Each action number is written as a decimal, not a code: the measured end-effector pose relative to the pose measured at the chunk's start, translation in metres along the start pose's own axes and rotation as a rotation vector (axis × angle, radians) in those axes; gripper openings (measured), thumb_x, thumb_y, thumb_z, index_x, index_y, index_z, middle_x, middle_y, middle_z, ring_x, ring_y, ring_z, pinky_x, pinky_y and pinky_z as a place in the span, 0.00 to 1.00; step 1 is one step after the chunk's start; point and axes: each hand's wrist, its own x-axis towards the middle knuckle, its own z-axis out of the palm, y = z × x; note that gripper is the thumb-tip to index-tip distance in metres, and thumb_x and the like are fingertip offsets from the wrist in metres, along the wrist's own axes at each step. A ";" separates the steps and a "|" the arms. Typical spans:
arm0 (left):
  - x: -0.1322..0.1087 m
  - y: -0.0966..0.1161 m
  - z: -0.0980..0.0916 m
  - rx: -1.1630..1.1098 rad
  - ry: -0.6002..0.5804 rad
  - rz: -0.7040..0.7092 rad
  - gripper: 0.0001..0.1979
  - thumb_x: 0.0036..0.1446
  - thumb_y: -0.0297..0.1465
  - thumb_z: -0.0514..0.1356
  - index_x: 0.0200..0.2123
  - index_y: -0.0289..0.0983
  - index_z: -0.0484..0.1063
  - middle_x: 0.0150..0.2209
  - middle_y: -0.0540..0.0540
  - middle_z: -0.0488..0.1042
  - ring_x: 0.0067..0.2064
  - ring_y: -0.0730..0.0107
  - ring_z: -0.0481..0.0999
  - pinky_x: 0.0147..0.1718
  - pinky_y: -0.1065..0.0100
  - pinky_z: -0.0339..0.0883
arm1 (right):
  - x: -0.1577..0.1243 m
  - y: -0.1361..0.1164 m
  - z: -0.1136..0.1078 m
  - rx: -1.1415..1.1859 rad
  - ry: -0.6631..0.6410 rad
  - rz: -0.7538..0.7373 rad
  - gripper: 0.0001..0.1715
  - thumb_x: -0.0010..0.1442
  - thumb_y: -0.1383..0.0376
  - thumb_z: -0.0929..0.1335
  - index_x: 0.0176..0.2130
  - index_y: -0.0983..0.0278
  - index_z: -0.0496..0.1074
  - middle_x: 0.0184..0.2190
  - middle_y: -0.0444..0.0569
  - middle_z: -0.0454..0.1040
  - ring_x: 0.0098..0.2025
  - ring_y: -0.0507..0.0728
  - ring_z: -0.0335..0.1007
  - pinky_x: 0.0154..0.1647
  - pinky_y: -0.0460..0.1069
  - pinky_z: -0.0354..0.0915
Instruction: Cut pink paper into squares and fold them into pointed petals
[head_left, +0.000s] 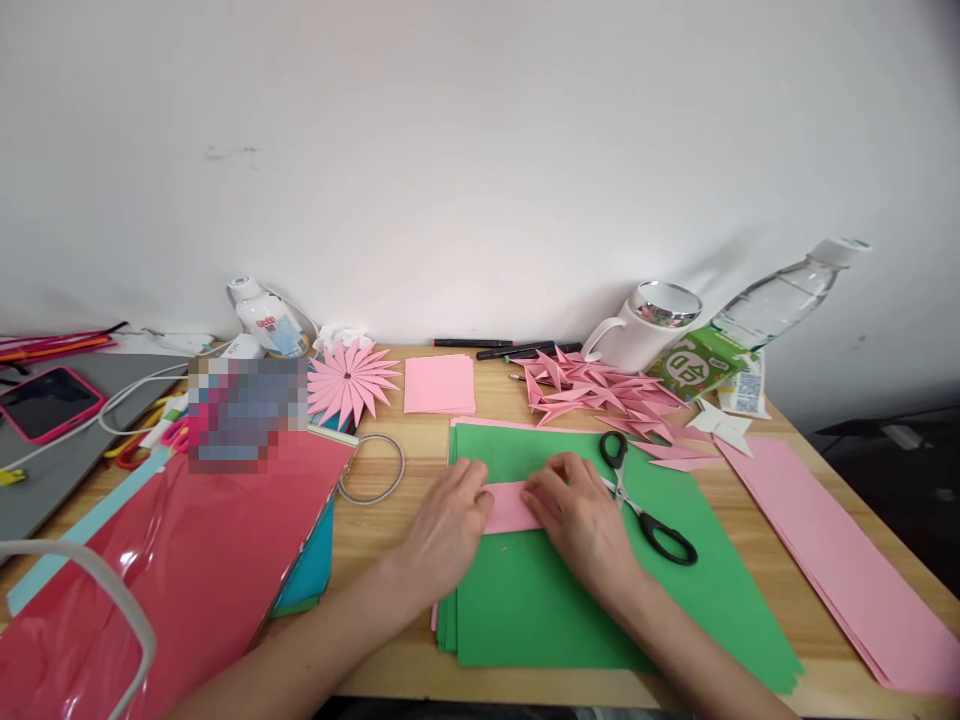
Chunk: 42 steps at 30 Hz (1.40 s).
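A small folded strip of pink paper [512, 507] lies on a stack of green paper [555, 610], between my two hands. My left hand [452, 520] has its fingers curled over the strip's left end. At the right end, my right hand [577, 505] pinches the paper, thumb and fingers together. Black-handled scissors [666, 540] rest on the green stack just right of my right hand, their blades partly hidden behind it. Beyond the stack sit a pile of square pink paper [439, 384] and a heap of folded pink paper pieces [600, 392].
A pink paper flower [347, 378] and a metal ring [375, 470] are at left, near a red plastic-covered packet [187, 560]. A white mug [637, 330], a green box [701, 365] and a tilted water bottle [784, 300] stand at back right. Long pink sheets [840, 560] lie along the right edge.
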 end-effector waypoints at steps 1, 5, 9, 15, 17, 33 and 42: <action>0.000 0.001 -0.001 0.066 -0.024 0.086 0.12 0.58 0.18 0.49 0.29 0.33 0.69 0.34 0.45 0.68 0.37 0.66 0.66 0.35 0.67 0.62 | -0.001 0.001 0.000 0.006 0.001 -0.039 0.10 0.62 0.64 0.62 0.32 0.63 0.71 0.32 0.51 0.69 0.34 0.58 0.65 0.34 0.51 0.65; -0.004 0.011 -0.003 0.319 -0.074 0.244 0.10 0.56 0.19 0.50 0.36 0.29 0.71 0.31 0.42 0.70 0.34 0.63 0.68 0.31 0.65 0.63 | -0.005 0.001 0.000 0.049 0.005 -0.152 0.14 0.64 0.68 0.60 0.33 0.64 0.72 0.33 0.52 0.71 0.37 0.58 0.66 0.38 0.51 0.66; -0.014 0.024 0.003 0.495 0.031 0.312 0.16 0.59 0.25 0.52 0.49 0.22 0.67 0.36 0.33 0.73 0.39 0.54 0.72 0.38 0.57 0.63 | -0.015 -0.003 -0.004 0.043 -0.045 -0.253 0.16 0.65 0.71 0.57 0.37 0.66 0.72 0.37 0.55 0.72 0.42 0.59 0.67 0.41 0.52 0.69; -0.024 0.029 0.020 0.513 0.062 0.243 0.30 0.61 0.43 0.49 0.50 0.19 0.68 0.45 0.23 0.72 0.48 0.45 0.71 0.46 0.51 0.59 | -0.036 -0.008 -0.003 -0.095 -0.053 -0.334 0.19 0.61 0.73 0.57 0.49 0.71 0.67 0.48 0.65 0.69 0.57 0.66 0.61 0.47 0.59 0.70; -0.026 0.027 0.023 0.480 0.075 0.227 0.34 0.58 0.49 0.49 0.50 0.20 0.68 0.46 0.24 0.72 0.49 0.45 0.70 0.47 0.52 0.59 | -0.041 -0.008 -0.001 -0.099 -0.052 -0.348 0.19 0.61 0.72 0.58 0.50 0.70 0.67 0.51 0.66 0.67 0.60 0.67 0.56 0.48 0.60 0.69; -0.041 0.018 0.031 0.405 0.107 0.231 0.42 0.54 0.56 0.47 0.51 0.22 0.69 0.53 0.25 0.67 0.56 0.43 0.66 0.53 0.54 0.58 | -0.049 -0.010 -0.002 -0.031 -0.082 -0.326 0.15 0.64 0.70 0.60 0.49 0.73 0.67 0.61 0.70 0.55 0.66 0.69 0.40 0.53 0.63 0.66; -0.043 0.019 0.029 0.354 0.083 0.240 0.38 0.55 0.53 0.49 0.53 0.25 0.68 0.59 0.33 0.62 0.60 0.43 0.60 0.54 0.53 0.54 | -0.057 -0.007 0.003 0.002 -0.114 -0.284 0.21 0.62 0.72 0.61 0.55 0.70 0.63 0.66 0.64 0.43 0.67 0.69 0.34 0.56 0.64 0.63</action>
